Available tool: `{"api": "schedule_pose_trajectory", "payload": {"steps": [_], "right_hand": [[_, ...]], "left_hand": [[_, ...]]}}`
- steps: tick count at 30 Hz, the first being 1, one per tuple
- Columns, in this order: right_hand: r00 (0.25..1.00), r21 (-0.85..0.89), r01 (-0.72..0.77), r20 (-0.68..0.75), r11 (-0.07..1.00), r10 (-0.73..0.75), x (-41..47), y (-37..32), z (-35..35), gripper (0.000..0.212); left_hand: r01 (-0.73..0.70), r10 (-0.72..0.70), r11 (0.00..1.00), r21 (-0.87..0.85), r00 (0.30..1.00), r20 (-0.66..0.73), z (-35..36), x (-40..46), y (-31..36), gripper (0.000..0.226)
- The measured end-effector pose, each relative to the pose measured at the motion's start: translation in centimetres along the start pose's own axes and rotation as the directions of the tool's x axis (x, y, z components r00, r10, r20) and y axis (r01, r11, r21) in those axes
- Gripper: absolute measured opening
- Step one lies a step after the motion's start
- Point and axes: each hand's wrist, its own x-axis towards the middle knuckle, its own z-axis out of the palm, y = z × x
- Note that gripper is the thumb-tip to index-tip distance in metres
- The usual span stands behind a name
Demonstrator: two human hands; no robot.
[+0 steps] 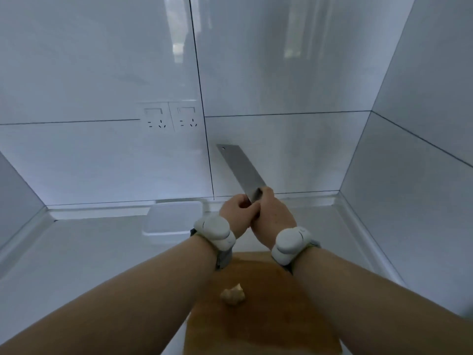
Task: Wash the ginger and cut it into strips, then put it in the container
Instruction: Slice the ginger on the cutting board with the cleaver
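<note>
You hold a cleaver (240, 170) up over the white counter (76, 252), both hands at its handle.

Your right hand (272, 216) has its fingers curled round the handle, and your left hand (236, 210) pinches it just beside the right. The ginger (233, 295) lies on the wooden cutting board (268, 329), between your forearms. A clear container (174, 219) sits against the glossy white tiled wall (102, 73), under two sockets (170, 117).
</note>
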Motion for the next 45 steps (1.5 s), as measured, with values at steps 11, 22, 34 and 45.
{"api": "schedule_pose_trajectory", "payload": {"steps": [11,22,34,45], "right_hand": [[0.907,-0.032,-0.099,0.409,0.995,0.103,-5.9,7.9,5.9,0.035],[0.876,-0.088,-0.113,0.461,0.990,0.141,-8.0,10.5,6.7,0.037],[0.825,-0.300,-0.246,0.434,0.922,0.362,-8.0,9.9,8.4,0.027],[0.837,-0.333,-0.170,0.448,0.928,0.314,-9.7,8.3,6.8,0.021]], "left_hand": [[-0.132,-0.207,0.704,0.697,0.902,0.380,0.8,-2.3,-13.9,0.051],[-0.165,0.148,0.847,0.505,0.986,0.074,4.8,-4.4,-19.0,0.013],[-0.394,0.431,0.763,0.513,0.901,0.051,5.4,-5.0,-21.9,0.018],[-0.458,0.513,0.658,0.598,0.854,0.090,5.4,-4.9,-23.3,0.033]]}}
